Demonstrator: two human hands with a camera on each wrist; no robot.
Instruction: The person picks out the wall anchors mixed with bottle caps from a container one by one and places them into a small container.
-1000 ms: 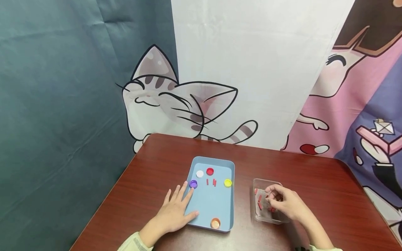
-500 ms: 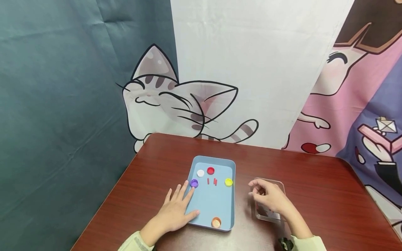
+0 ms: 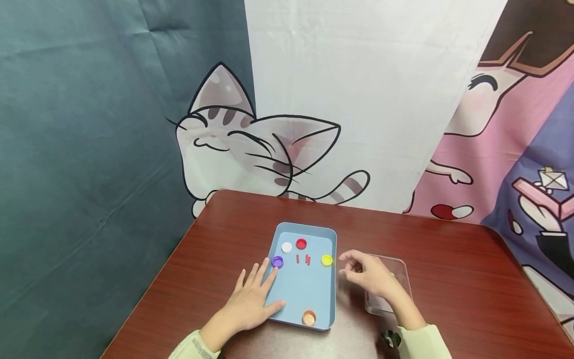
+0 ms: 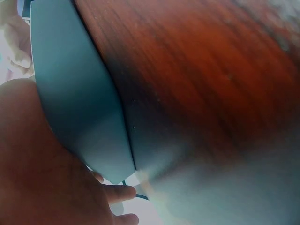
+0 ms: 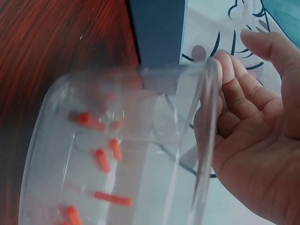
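My left hand (image 3: 251,301) lies with spread fingers across the left rim of a blue tray (image 3: 298,299). One fingertip is beside a purple cap (image 3: 277,262) in the tray. Between the tray and a clear plastic box (image 3: 405,279) hovers my right hand (image 3: 369,274), partly over the box. Its fingers are loosely bent, thumb apart from them, and I see nothing held. In the right wrist view, several short red sticks (image 5: 113,198) lie in the box. Short red sticks (image 3: 308,260) also lie in the tray. The left wrist view shows mainly the tray's outer wall (image 4: 79,93).
Around the tray's sticks stand a white cap (image 3: 286,247), a red cap (image 3: 301,244) and a yellow cap (image 3: 327,261). An orange cap (image 3: 309,318) sits near the tray's front edge. The brown table (image 3: 202,259) backs onto a printed cloth (image 3: 381,99).
My right hand has moved left from over the clear box towards the tray's right rim. My left hand keeps its place on the tray.
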